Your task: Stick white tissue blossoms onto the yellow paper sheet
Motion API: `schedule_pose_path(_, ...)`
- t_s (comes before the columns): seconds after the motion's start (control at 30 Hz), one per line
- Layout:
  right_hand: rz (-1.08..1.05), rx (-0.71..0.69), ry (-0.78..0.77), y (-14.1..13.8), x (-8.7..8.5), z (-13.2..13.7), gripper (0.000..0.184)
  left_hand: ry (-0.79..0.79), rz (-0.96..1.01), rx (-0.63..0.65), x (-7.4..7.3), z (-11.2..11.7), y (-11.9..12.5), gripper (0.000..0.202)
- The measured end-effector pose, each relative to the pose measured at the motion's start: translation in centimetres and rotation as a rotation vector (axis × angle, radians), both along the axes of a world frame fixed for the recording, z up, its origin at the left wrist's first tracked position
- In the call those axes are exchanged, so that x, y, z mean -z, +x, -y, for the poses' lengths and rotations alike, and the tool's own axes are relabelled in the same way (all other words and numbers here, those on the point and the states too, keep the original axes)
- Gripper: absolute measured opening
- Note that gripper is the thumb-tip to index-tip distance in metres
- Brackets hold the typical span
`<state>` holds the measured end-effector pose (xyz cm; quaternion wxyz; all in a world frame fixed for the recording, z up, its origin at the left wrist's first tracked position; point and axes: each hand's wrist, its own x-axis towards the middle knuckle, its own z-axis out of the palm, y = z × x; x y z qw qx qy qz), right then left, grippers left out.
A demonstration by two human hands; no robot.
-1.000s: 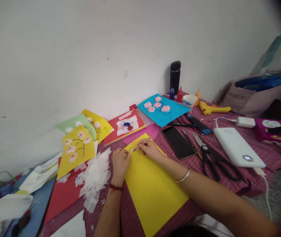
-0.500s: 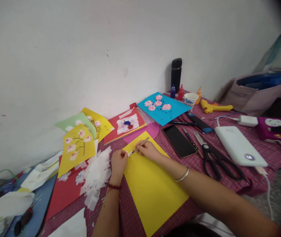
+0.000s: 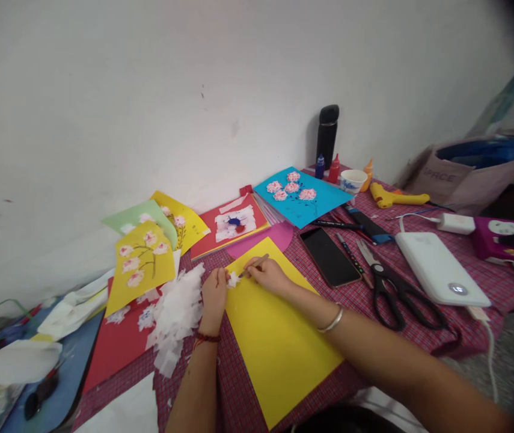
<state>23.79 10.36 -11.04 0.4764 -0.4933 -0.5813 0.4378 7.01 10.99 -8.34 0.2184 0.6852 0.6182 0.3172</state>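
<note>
My right hand [image 3: 264, 273] grips a slim grey-brown tool [image 3: 257, 263], its lower end at a small crumpled piece of white tissue paper [image 3: 233, 279]. I cannot tell whether this tool is a brush or tweezers. My left hand [image 3: 214, 294] has its fingers closed at the left side of that piece, pinching its edge. The piece is near the upper left corner of a yellow sheet [image 3: 284, 355], which lies under my right forearm. Left of my left hand lies a heap of torn white tissue paper [image 3: 178, 319].
Cards with pink-white flowers, a yellow one [image 3: 142, 264] and a blue one [image 3: 299, 201], lie toward the wall. A red sheet with paint [image 3: 220, 237] sits between them. At right are a phone [image 3: 329, 255], scissors [image 3: 387, 279], power bank [image 3: 439, 267] and glue gun [image 3: 394, 195].
My left hand has shifted slightly left, and more of the white tissue piece shows. My right hand stays nearly in place with the tool. The view has shifted a little.
</note>
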Motion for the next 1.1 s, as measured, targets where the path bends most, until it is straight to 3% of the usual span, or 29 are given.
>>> schedule_pose_path(0.13,-0.008,0.011,0.019,0.0,-0.2,0.2,0.015,0.010,-0.007,0.078,0.4,0.1,-0.2,0.024)
schedule_pose_path(0.3,-0.231,0.088,-0.091,0.6,-0.9,0.3,0.013,-0.007,0.068,0.078,1.2,0.0,-0.1,0.025)
schedule_pose_path(0.37,-0.289,0.113,-0.123,0.9,-1.1,0.3,0.011,-0.028,0.100,0.070,0.8,0.0,0.0,0.024)
schedule_pose_path(0.43,-0.316,0.111,-0.134,1.1,-1.0,0.3,0.010,-0.024,0.177,0.054,-0.5,0.3,-0.2,0.023)
schedule_pose_path(0.5,-0.316,0.105,-0.120,1.2,-0.8,0.3,0.012,0.055,0.273,0.012,-2.9,1.1,-1.4,0.024)
schedule_pose_path(0.63,-0.306,0.097,-0.090,1.2,-0.4,0.4,0.016,0.268,0.315,-0.177,-7.9,4.4,-7.0,0.027)
schedule_pose_path(0.7,-0.307,0.080,-0.094,1.2,-0.4,0.5,0.016,0.252,0.210,-0.255,-9.0,6.8,-10.3,0.027)
schedule_pose_path(0.77,-0.310,0.073,-0.094,1.2,-0.5,0.6,0.017,0.181,0.053,-0.275,-8.6,9.4,-13.2,0.025)
schedule_pose_path(0.9,-0.306,0.068,-0.099,1.2,-0.6,0.9,0.016,0.098,-0.260,-0.122,-5.0,13.7,-16.3,0.019)
schedule_pose_path(1.0,-0.287,0.062,-0.102,1.2,-0.7,1.1,0.017,0.128,-0.456,-0.107,-2.6,14.9,-16.6,0.016)
schedule_pose_path(1.1,-0.270,0.065,-0.085,1.2,-0.8,1.3,0.018,0.098,-0.569,-0.225,-1.3,14.5,-16.3,0.019)
